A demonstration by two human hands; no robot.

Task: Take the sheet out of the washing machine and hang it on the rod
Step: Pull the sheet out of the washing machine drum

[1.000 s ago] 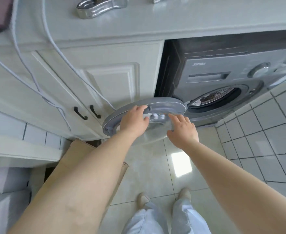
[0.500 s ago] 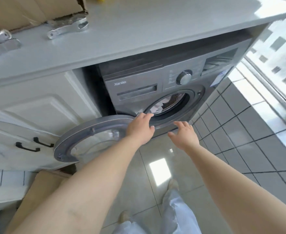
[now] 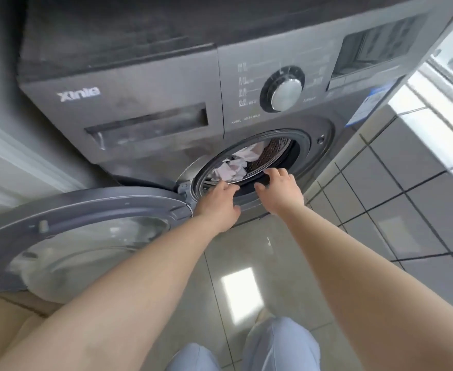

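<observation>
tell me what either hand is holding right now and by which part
Nothing. The left hand and right hand reach open-fingered at the drum's mouth; the crumpled white sheet lies ungripped inside.

One washer (image 3: pixel 145 84) is seen, with one door (image 3: pixel 86 210), one dial (image 3: pixel 285 92), one drawer (image 3: pixel 148 124) and one display (image 3: pixel 375 46). One sheet (image 3: pixel 233 167) is counted in the drum. Two hands are counted: left (image 3: pixel 217 202) and right (image 3: pixel 281 190). One box (image 3: pixel 3 317) is seen.

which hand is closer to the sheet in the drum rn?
Left. The left hand reaches the drum opening just below the sheet; the right hand is at the rim, further right.
</observation>
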